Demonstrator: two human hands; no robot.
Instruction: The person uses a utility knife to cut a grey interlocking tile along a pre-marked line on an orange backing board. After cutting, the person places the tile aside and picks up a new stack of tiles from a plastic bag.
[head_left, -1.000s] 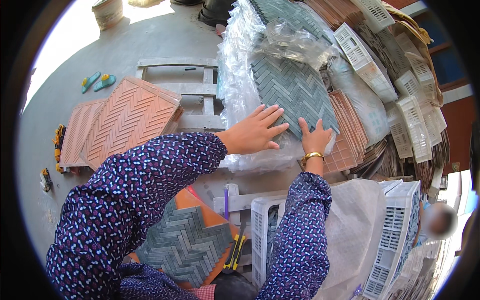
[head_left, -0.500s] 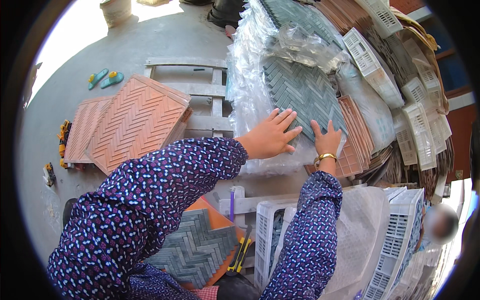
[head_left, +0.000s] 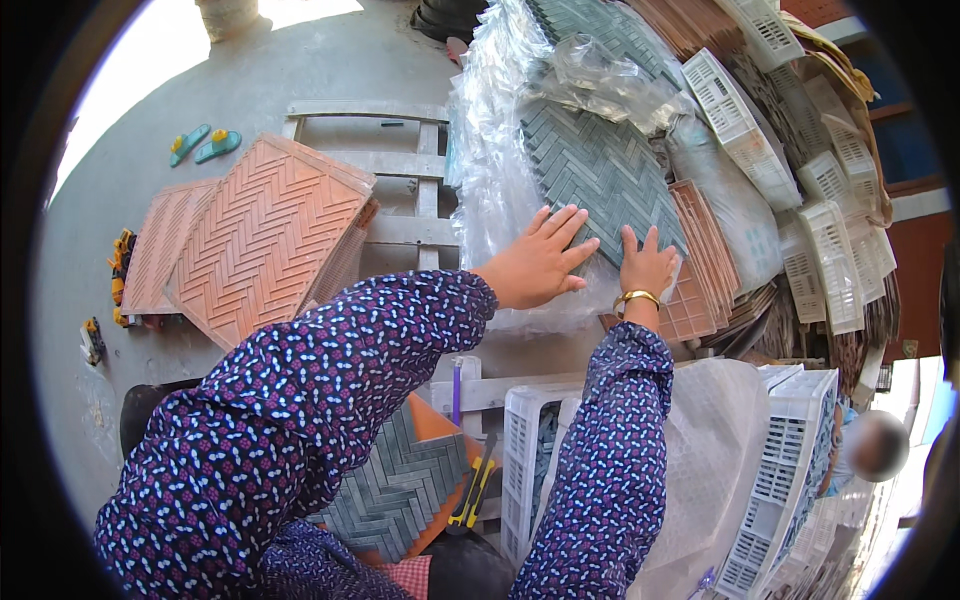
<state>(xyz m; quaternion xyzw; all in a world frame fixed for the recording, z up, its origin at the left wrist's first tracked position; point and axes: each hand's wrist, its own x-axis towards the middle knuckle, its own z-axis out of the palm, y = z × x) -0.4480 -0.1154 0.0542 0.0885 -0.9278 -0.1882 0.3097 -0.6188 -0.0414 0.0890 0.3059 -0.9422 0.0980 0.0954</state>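
Observation:
My left hand [head_left: 538, 262] lies flat with fingers spread at the near left edge of a grey-green herringbone tile sheet [head_left: 598, 165], partly over clear plastic film [head_left: 497, 185]. Beside it, my right hand [head_left: 646, 266] rests with outstretched fingers on the sheet's near right corner, a gold bangle [head_left: 637, 298] on its wrist. Neither hand grips anything. More film is bunched across the sheet's far part. Close to my body, another herringbone tile sheet [head_left: 395, 490] sits on an orange tray [head_left: 440, 425], partly hidden by my left sleeve.
Orange herringbone moulds [head_left: 275, 230] are stacked at left beside a pale slatted pallet [head_left: 395, 165]. A yellow-black utility knife [head_left: 472, 492] lies near the lower tray. White plastic crates [head_left: 780, 480] and more orange trays [head_left: 705, 265] stand at right. Teal slippers [head_left: 218, 147] lie on the floor.
The right hand has slid slightly, its fingers now more upright and closer together on the sheet's corner. My left hand stays almost where it was. The whole view has shifted a little.

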